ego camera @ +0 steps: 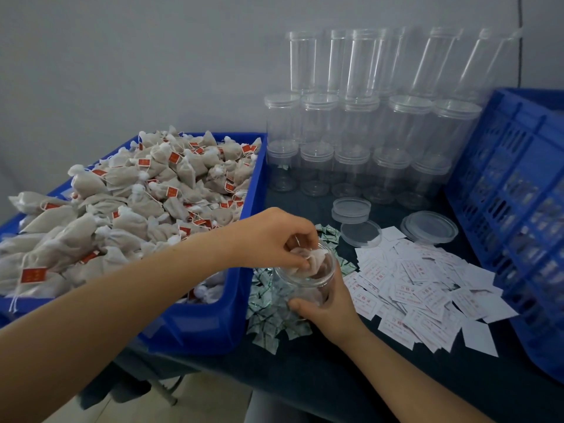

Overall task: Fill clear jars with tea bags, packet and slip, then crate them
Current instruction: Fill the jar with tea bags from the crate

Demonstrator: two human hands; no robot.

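Observation:
My right hand [328, 306] grips an open clear jar [317, 280] from its right side, tilted toward me above the green packets [268, 312]. My left hand [274, 239] hovers at the jar's mouth, its fingertips pinching a white tea bag [308, 261] that is partly inside. More tea bags with red tags [128, 209] fill the blue tray [213, 319] on the left. White paper slips [427, 285] lie scattered to the right of the jar. A blue slotted crate [518, 209] stands at the far right.
Stacks of lidded clear jars [360, 132] stand against the wall behind. Loose clear lids [430, 225] lie between the jars and the slips. The dark tabletop [335, 377] runs to its front edge below my forearms.

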